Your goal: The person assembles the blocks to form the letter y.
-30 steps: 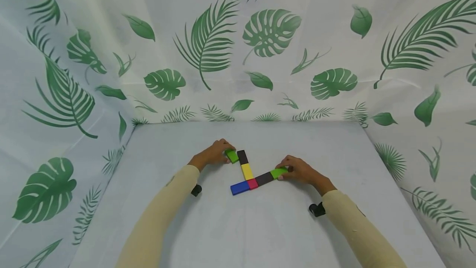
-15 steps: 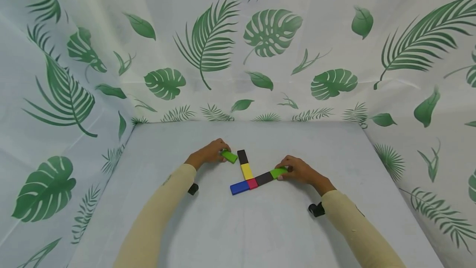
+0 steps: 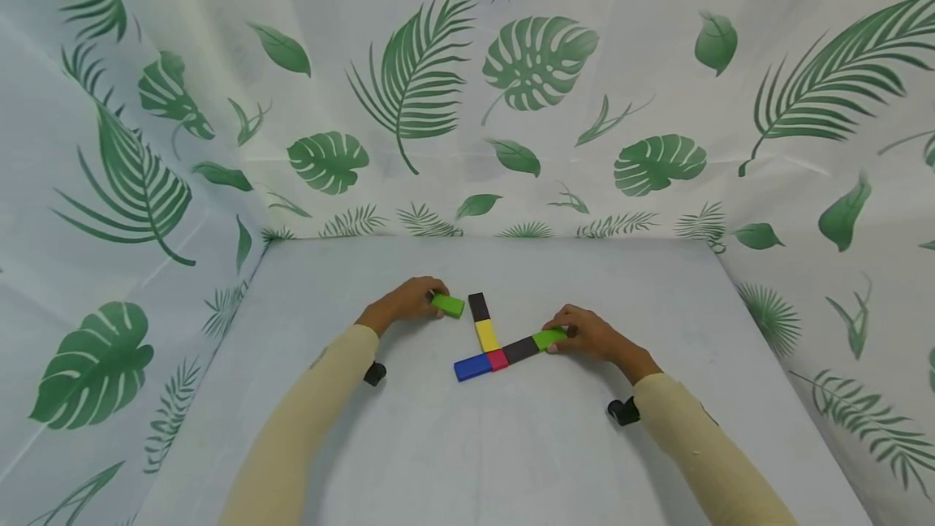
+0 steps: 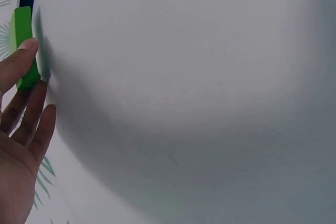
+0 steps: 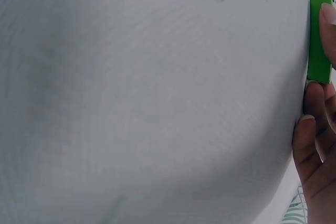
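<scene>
My left hand (image 3: pixel 415 299) pinches a green block (image 3: pixel 448 305) between thumb and fingers, just left of a black block's (image 3: pixel 479 307) far end, with a small gap. In the left wrist view the thumb lies on the green block's (image 4: pixel 22 30) side, fingertips at its near end. Over to the right, my right hand (image 3: pixel 593 334) grips another green block (image 3: pixel 548 338) by its outer end. That one adjoins a second black block (image 3: pixel 520 350), followed by a red block (image 3: pixel 497 360) and a blue block (image 3: pixel 473 367) in a slanting row. A yellow block (image 3: pixel 486 336) joins the first black block to this row.
A white-covered table (image 3: pixel 467 453) lies beneath the blocks. White cloth with green leaf prints (image 3: pixel 453 177) hangs behind and at both sides. Dark wrist cameras (image 3: pixel 623 411) sit under both sleeved forearms.
My left hand has drawn back slightly left, turning its green block from a steep slant to nearly crosswise and away from the black block. The right hand and the row stay put.
</scene>
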Demonstrator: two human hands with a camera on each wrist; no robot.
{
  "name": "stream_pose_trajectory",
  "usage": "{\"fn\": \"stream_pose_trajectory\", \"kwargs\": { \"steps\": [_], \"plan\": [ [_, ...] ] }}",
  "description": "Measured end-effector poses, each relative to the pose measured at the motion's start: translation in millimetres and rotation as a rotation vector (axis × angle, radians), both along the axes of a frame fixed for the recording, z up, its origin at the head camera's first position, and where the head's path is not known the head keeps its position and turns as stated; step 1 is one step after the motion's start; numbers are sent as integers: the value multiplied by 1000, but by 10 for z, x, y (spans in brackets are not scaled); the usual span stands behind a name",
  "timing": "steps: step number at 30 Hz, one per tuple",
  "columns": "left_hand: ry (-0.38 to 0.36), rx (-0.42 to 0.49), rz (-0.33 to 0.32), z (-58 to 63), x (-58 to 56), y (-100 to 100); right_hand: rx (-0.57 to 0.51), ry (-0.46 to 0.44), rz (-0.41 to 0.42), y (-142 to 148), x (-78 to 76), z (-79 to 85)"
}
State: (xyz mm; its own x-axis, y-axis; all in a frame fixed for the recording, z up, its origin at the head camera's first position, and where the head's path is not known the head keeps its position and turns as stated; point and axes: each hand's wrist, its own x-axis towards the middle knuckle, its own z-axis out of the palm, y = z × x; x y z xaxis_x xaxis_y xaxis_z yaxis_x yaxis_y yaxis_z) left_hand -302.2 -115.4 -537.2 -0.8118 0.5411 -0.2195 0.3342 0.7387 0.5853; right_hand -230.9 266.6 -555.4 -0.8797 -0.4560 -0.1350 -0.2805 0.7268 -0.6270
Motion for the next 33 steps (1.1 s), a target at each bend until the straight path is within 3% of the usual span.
{"fn": "stream_pose_trajectory", "kwargs": {
  "steps": [7,18,33],
  "plan": [
    [-20,64,32,-66,42,-41,1,19,4,8,-2,-11],
    [40,115,102,23,140,-50,4,18,10,-3,5,-11],
    [117,243,167,-32,250,-80,19,7,4,1,4,2]
  ]
}}
